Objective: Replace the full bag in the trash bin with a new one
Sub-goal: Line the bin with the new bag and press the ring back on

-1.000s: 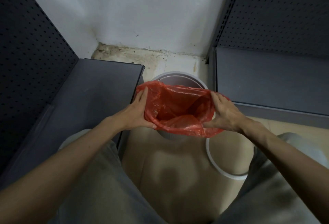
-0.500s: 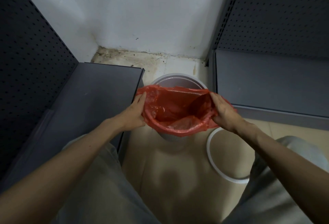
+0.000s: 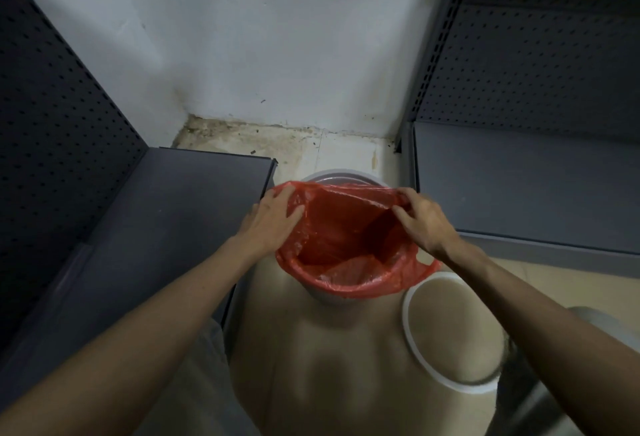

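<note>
A red plastic bag [image 3: 346, 238] lies opened over the round grey trash bin [image 3: 341, 175] on the floor between two shelf units. The bag's near edge is folded over the bin's front rim; the bin's far rim shows bare behind the bag. My left hand [image 3: 273, 219] holds the bag's left edge, thumb inside the mouth and fingers outside. My right hand [image 3: 420, 219] pinches the bag's far right edge with curled fingers. The bag looks empty inside.
A white plastic ring [image 3: 446, 331] lies on the tan floor right of the bin. Dark grey shelf units stand close on the left [image 3: 156, 227] and right [image 3: 519, 182], with pegboard backs. A white wall [image 3: 259, 54] closes the corner behind. My knees flank the bin.
Both hands have carried the bag down onto the bin. Its near edge now wraps the front rim, and the hands have shifted toward the far side of the mouth.
</note>
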The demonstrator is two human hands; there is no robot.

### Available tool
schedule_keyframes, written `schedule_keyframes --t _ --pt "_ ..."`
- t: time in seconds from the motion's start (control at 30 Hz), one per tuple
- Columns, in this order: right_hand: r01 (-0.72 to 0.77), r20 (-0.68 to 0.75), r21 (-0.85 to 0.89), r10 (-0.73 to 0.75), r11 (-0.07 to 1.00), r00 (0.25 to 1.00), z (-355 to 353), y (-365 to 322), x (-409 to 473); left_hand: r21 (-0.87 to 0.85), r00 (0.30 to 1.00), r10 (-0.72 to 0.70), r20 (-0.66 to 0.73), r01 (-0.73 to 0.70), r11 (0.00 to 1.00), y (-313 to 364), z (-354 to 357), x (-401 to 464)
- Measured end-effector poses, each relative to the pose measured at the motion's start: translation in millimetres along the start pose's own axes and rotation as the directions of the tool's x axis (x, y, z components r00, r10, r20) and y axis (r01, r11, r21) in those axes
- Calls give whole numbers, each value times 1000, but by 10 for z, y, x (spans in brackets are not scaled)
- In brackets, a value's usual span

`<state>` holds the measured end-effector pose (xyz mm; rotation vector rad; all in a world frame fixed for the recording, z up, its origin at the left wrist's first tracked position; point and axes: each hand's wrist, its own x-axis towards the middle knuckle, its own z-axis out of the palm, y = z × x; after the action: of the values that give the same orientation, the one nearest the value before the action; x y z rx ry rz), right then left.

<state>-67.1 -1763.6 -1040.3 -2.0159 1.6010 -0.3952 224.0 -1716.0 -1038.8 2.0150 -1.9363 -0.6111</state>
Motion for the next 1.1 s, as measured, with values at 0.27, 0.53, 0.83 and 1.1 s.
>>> schedule_keyframes --t 0.27,0.53,0.83,1.1 --pt "-32 -30 -207 26 978 999 101 -83 253 516 980 188 -67 -127 847 3 -49 376" --pt "28 2 -320 -28 947 1000 113 -100 351 665 989 150 0 -112 738 50 -145 542" --pt "-15 33 -310 27 951 999 177 -105 530 443 999 46 -14 -35 896 -109 -67 729" --pt "-121 57 -58 124 991 991 251 49 552 -55 989 -134 58 137 989 -355 65 830"
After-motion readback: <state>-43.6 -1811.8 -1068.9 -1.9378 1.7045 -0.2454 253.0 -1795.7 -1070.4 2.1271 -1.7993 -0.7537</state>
